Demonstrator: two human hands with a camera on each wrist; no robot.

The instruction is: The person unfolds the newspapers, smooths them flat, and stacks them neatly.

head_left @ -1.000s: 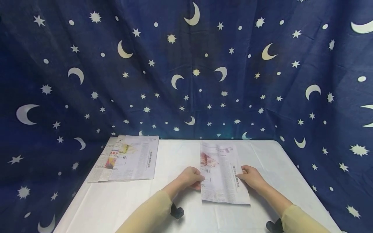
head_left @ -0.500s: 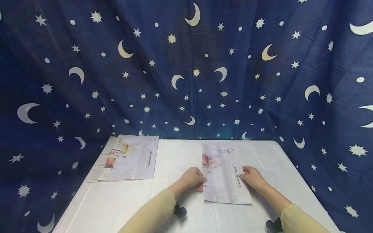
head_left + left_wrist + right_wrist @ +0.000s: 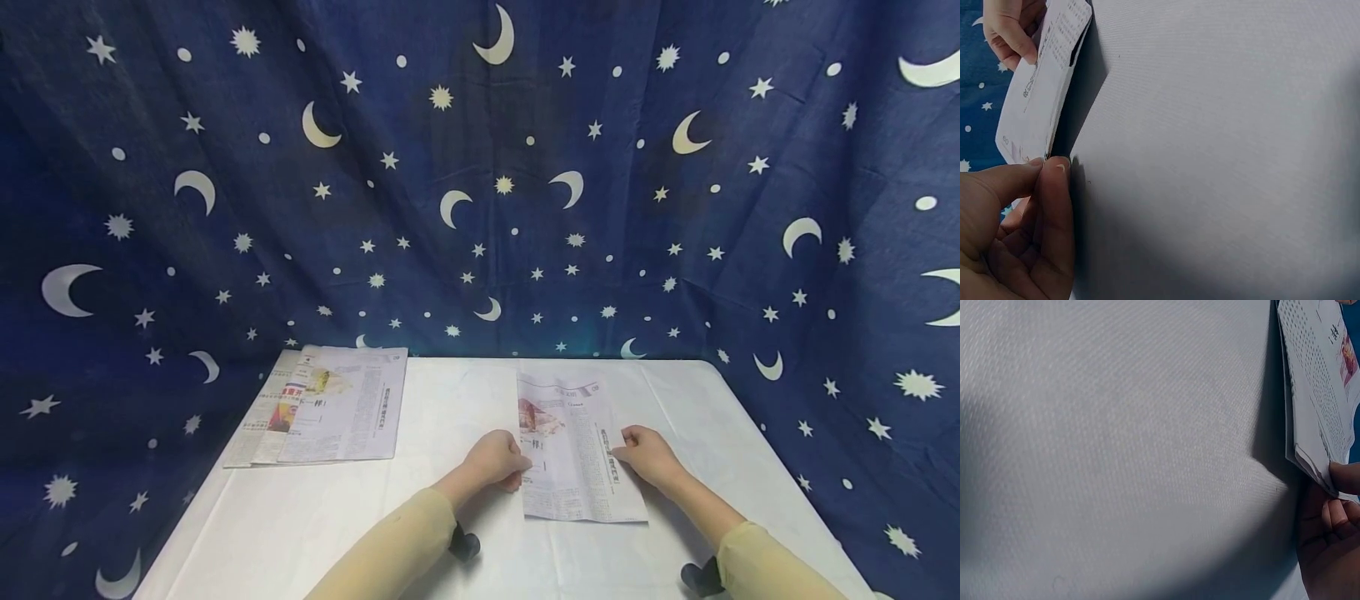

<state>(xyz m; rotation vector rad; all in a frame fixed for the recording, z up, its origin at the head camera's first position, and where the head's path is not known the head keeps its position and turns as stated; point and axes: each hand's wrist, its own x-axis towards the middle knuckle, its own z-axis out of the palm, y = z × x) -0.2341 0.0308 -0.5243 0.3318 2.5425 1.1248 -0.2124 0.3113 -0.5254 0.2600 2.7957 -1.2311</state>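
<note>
A folded newspaper (image 3: 573,467) is held a little above the white table, its printed side with a reddish picture facing up. My left hand (image 3: 495,460) pinches its left edge between thumb and forefinger, as the left wrist view also shows with the hand (image 3: 1016,231) close up. On the opposite edge my right hand (image 3: 651,457) pinches the paper, thumb on top. In the right wrist view the fingers of that hand (image 3: 1335,544) lie under the layered edge of the newspaper (image 3: 1316,394).
Several folded newspapers (image 3: 345,408) lie overlapping at the table's back left. The white-covered table (image 3: 450,392) ends at a dark blue curtain (image 3: 420,208) with moons and stars, which also hangs along both sides.
The newspaper and both hands have shifted slightly to the right in the head view since a second ago. Both hands keep their pinch, and the pile at left stays put.
</note>
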